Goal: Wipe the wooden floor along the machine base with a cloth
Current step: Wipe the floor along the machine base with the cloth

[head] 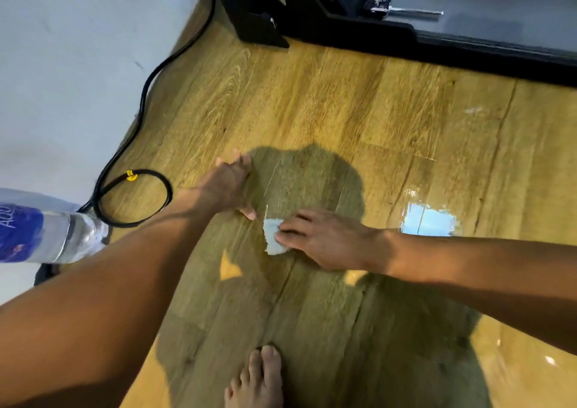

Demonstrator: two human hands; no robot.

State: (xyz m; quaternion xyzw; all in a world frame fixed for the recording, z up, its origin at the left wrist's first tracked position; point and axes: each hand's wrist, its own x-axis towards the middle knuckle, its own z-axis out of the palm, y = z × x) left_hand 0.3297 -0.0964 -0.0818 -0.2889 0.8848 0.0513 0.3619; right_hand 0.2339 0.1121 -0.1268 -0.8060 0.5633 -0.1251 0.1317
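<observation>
From the head camera, looking down, the person leans low over the wooden floor (312,101) with both bare arms reaching forward. The right hand (324,239) lies palm down with its fingers fairly straight, pressing a small pale blue cloth (272,236) flat against the boards. Only the cloth's left edge shows past the fingertips. The picture is smeared there, so I cannot tell whether the thumb hooks under the cloth.

The left hand (229,186) is just beside it, up and to the left. It is planted on the floor with the fingers spread and holds nothing, and its thumb tip comes close to the cloth's upper corner. Both hands sit inside the person's own dark shadow, which spreads across the planks.

The cloth is well apart from the machine base (343,23), a black frame running along the top of the picture, with a bright metal pin (406,10) lying on the grey surface behind its edge.

To the right of the right wrist a bright reflection (429,222) shines on the glossy boards. A black cable (146,86) runs from the machine's corner down along the foot of the pale wall (62,64) and curls into a loop bound with a yellow tie (131,175). Just left of that loop lies a clear plastic bottle (53,236) with a blue label, on its side. A bare foot (259,379) shows at the bottom edge, toes pointing toward the hands.
</observation>
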